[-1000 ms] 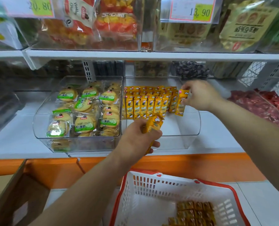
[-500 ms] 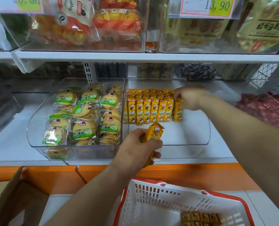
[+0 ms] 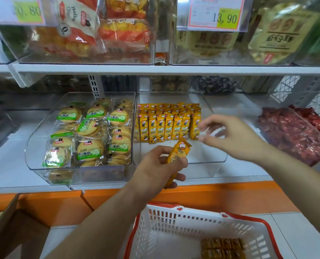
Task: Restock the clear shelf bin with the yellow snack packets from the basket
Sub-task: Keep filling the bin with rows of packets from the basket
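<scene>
A clear shelf bin (image 3: 217,159) on the lower shelf holds rows of upright yellow snack packets (image 3: 166,128) at its back left. My left hand (image 3: 159,169) grips several yellow packets (image 3: 178,152) in front of the bin's low front wall. My right hand (image 3: 228,135) hovers over the bin's right half, just right of the last standing packet, fingers loosely spread and holding nothing. Below, a white basket (image 3: 174,221) with a red rim holds more yellow packets (image 3: 222,247) on its floor.
A second clear bin (image 3: 32,146) of round green-labelled biscuit packs stands to the left. Red-wrapped snacks (image 3: 293,131) fill a bin at the right. An upper shelf (image 3: 155,69) with bagged goods overhangs. A cardboard box (image 3: 9,230) sits at lower left.
My right hand set a packet upright at the right end of the front row, let go and drew back toward me. My left hand stayed put with its packets.
</scene>
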